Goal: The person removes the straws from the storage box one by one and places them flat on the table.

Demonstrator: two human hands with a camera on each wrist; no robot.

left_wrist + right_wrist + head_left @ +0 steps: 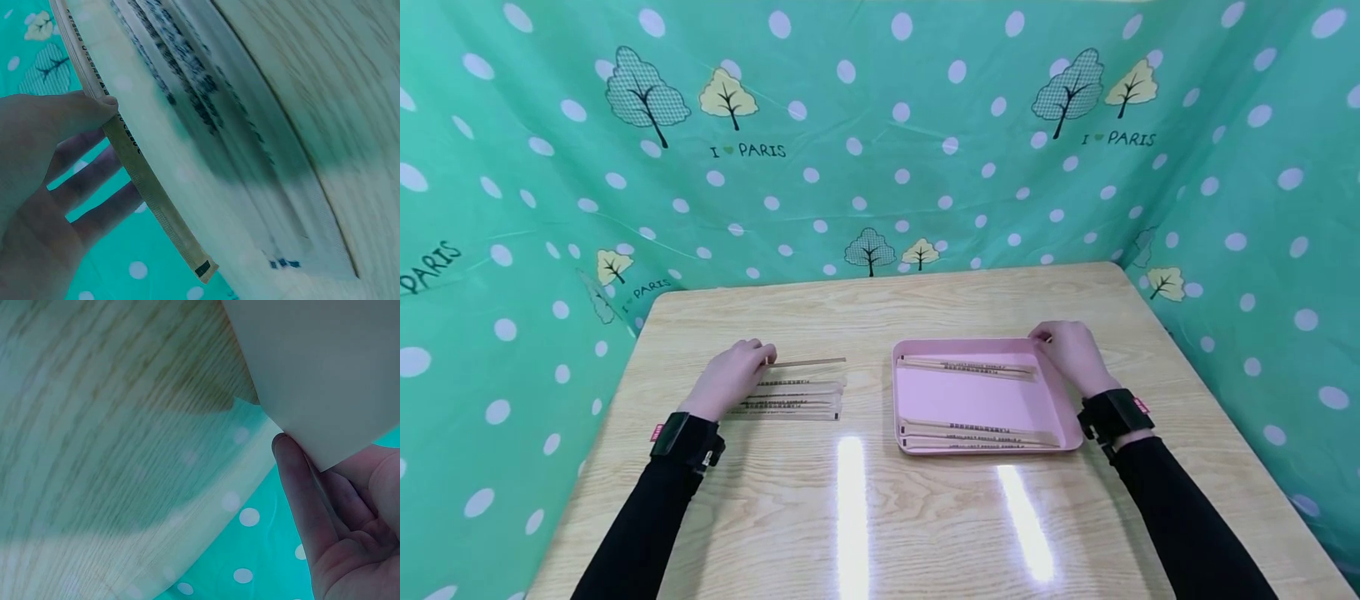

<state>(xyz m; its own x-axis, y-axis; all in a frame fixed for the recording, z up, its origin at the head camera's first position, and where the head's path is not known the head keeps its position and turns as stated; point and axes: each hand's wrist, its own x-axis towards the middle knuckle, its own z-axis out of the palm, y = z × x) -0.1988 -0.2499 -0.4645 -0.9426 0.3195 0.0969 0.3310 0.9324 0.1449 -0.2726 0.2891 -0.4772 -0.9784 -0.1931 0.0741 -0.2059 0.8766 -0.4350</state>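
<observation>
My left hand (730, 379) pinches a long thin wrapped straw (808, 362) between thumb and fingers. In the left wrist view this wrapped straw (159, 203) has a tan, printed paper sleeve with a dark mark near one end. Just below the hand, several more wrapped straws (797, 406) lie side by side on the table. A shallow pink tray (973, 398) stands to the right, with wrapped straws along its far side and its near side. My right hand (1071, 354) grips the tray's far right corner; the right wrist view shows the fingers at that tray wall (331, 381).
The wooden table (775, 508) has rounded far corners and bright light reflections near its front. A green curtain (880, 125) with white dots and printed trees hangs behind it and along both sides.
</observation>
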